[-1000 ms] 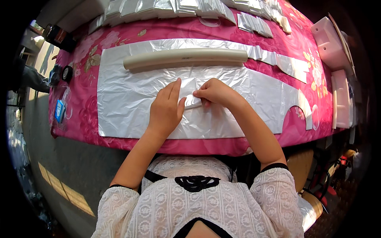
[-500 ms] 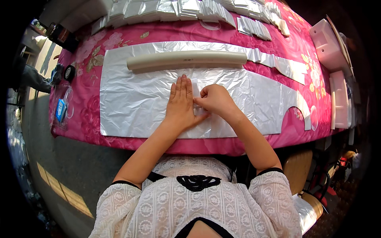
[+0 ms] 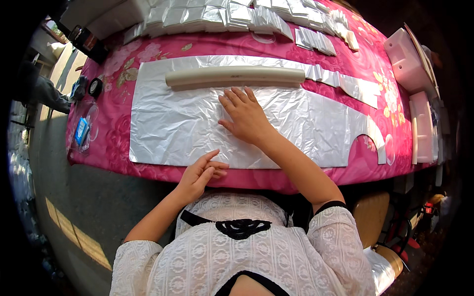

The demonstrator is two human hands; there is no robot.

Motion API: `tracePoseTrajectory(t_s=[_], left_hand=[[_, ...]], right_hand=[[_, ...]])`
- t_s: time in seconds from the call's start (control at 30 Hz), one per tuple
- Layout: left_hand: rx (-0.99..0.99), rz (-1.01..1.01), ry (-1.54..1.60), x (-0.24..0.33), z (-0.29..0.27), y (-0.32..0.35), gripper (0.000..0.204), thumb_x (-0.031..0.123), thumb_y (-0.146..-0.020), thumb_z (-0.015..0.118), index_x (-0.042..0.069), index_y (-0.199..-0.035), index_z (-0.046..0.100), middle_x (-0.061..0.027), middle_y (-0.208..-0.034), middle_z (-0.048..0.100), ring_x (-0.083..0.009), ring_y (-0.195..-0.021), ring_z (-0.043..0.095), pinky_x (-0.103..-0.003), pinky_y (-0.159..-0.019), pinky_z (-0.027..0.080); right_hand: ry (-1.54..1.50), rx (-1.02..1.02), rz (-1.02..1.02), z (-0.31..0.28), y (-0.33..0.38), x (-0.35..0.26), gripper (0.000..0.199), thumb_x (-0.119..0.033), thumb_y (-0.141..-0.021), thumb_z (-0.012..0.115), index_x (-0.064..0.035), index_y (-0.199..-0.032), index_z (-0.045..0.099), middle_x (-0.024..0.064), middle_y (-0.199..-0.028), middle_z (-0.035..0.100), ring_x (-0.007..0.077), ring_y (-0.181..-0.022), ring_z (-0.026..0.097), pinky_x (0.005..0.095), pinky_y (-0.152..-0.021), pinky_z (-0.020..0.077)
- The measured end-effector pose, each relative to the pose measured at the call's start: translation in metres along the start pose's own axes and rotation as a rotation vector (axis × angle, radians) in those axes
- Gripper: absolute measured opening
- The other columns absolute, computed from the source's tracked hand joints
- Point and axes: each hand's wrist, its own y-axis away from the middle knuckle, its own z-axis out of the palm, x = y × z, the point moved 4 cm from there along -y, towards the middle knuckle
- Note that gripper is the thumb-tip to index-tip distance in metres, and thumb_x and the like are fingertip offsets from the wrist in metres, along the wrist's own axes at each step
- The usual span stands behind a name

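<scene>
While both hands work over the pink flowered counter (image 3: 375, 59), the scene breaks down like this:

Right hand (image 3: 245, 116): lies flat with fingers spread on the plastic sheet (image 3: 173, 128), palm down, holding nothing; its fingertips reach just short of the long roll.

Left hand (image 3: 200, 172): sits at the near edge of the sheet, fingers loosely curled with the forefinger out; whether it pinches the sheet's edge cannot be told.

Plastic sheet: silvery, crinkled, spread flat across the middle of the counter, with a half-round notch cut in its right end.

Roll (image 3: 236, 76): pale and tube-shaped, lying crosswise on the sheet's far edge.

Stacks of folded plastic (image 3: 232, 15): ranged along the far side of the counter, their tops cut off by the frame.

White trays (image 3: 410, 59): at the right rim, bent by the lens and partly cut off.

Left rim: a black tape roll (image 3: 95, 87) and a blue packet (image 3: 81, 130), small and hard to make out.
</scene>
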Motion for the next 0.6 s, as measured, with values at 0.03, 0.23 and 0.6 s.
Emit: tracePoseTrajectory(t_s=[0.03, 0.23, 0.6], left_hand=[[-0.068, -0.177, 0.064, -0.012, -0.003, 0.017, 0.039, 0.014, -0.095, 0.038, -0.001, -0.131, 0.036, -0.0154, -0.114, 0.057, -0.0192, -0.099, 0.059, -0.029, -0.085, 0.046], [0.268, -0.504, 0.43, -0.065, -0.008, 0.084, 0.045, 0.03, -0.093, 0.048, -0.005, -0.122, 0.046, -0.0172, -0.117, 0.056, -0.0233, -0.105, 0.057, -0.03, -0.085, 0.048], [0.341, -0.126, -0.688, 0.015, -0.014, 0.059, 0.018, -0.001, -0.072, 0.065, 0.001, -0.09, 0.066, -0.0118, -0.091, 0.067, -0.0144, -0.077, 0.063, -0.026, -0.071, 0.05]], right_hand=[[-0.065, -0.026, 0.036, 0.014, 0.001, 0.004, 0.058, -0.039, -0.083, 0.056, -0.0006, -0.124, 0.044, 0.0224, -0.132, 0.037, 0.0326, -0.128, 0.029, 0.0446, -0.106, 0.0192], [-0.349, -0.228, 0.033, 0.033, 0.022, -0.069, 0.073, -0.052, -0.087, 0.042, -0.0008, -0.137, 0.028, 0.0231, -0.144, 0.018, 0.0359, -0.136, 0.012, 0.0464, -0.109, 0.0081], [-0.478, -0.318, -0.365, 0.004, 0.059, -0.09, 0.02, -0.021, -0.081, 0.058, -0.0026, -0.087, 0.062, 0.0184, -0.127, 0.044, 0.0341, -0.129, 0.027, 0.0477, -0.105, 0.0212]])
